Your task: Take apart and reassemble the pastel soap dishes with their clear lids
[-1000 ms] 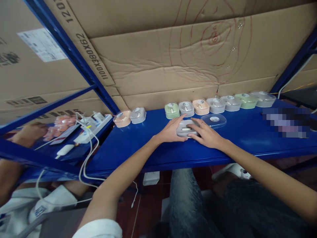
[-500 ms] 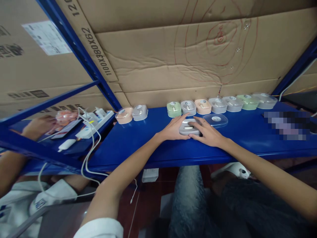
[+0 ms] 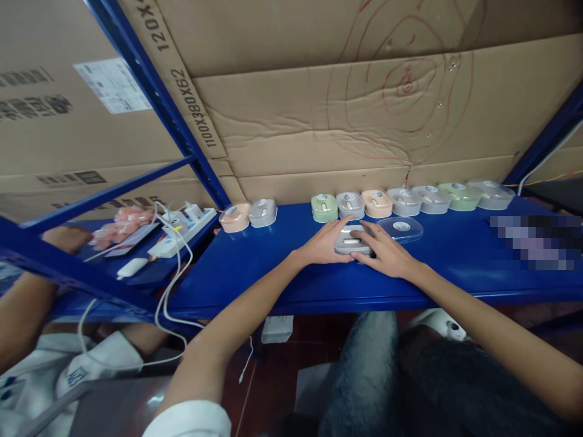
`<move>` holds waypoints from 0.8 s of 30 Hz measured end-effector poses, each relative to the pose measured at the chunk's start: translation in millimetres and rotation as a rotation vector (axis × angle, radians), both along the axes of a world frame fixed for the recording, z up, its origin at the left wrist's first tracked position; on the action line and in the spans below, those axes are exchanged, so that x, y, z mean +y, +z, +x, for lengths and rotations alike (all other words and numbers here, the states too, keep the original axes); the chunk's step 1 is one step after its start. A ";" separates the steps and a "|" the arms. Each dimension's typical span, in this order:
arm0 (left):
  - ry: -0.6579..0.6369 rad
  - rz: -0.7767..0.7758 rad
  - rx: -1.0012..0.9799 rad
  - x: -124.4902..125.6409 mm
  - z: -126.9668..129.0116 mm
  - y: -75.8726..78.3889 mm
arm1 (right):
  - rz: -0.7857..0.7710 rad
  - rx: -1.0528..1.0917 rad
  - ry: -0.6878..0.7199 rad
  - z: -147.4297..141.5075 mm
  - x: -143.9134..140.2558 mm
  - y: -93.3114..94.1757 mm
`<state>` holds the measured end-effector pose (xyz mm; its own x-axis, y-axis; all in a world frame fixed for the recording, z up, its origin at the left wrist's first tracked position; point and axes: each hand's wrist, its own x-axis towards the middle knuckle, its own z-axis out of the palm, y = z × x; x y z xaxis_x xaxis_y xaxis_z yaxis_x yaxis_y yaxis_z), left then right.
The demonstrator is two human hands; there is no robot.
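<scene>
Far left: a co-worker's arm [image 3: 20, 315], then a white power strip [image 3: 175, 233] with trailing cables. Shelf [image 3: 255, 267], blue metal. Against the cardboard: peach case [image 3: 234, 216], grey case [image 3: 263, 212]. Centre: left hand [image 3: 324, 246] and right hand [image 3: 385, 255] press flat on the grey boxed mouse [image 3: 351, 241], fingers spread, neither closed around it. Judged light, rigid, slick plastic; best held by its long sides. Clear lid [image 3: 401, 228] just right; more cases behind.

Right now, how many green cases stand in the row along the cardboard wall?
2: one green case stands just beyond the left hand; the other green case is second from the row's right end. None seems hidden.
</scene>
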<state>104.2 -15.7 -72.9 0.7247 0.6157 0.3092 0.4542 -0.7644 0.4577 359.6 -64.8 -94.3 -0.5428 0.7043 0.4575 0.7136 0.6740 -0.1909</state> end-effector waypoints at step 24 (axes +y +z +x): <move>-0.023 -0.103 -0.182 -0.4 -1.1 0.9 | -0.119 0.105 0.048 2.4 1.5 5.8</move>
